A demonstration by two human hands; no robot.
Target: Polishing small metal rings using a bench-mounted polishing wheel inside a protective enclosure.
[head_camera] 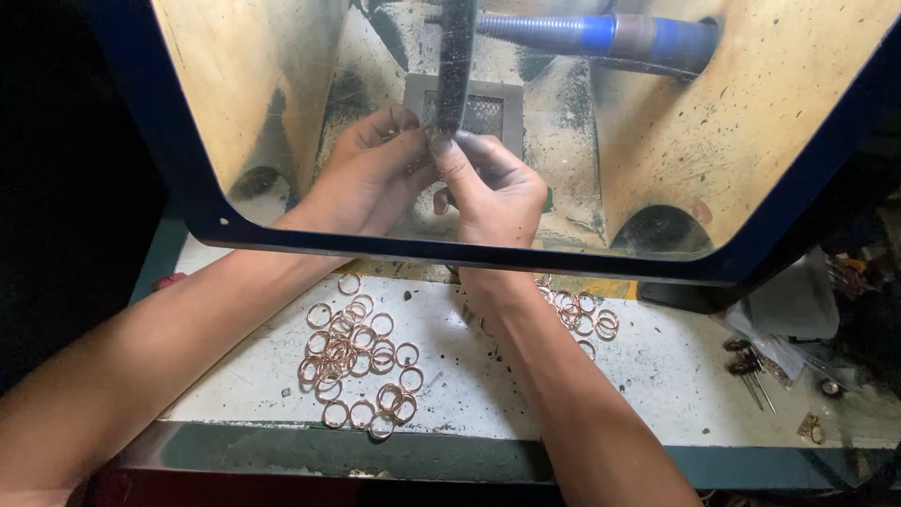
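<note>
I see my left hand (361,174) and right hand (488,188) pinched together against the dark spinning wheel (455,61) inside the hood, what they grip hidden, while copper rings (357,357) lie heaped on the bench (469,376) below.

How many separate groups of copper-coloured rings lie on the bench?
2. A large group lies under the left forearm; a smaller group lies beside the right wrist, partly hidden by the blue frame.
</note>
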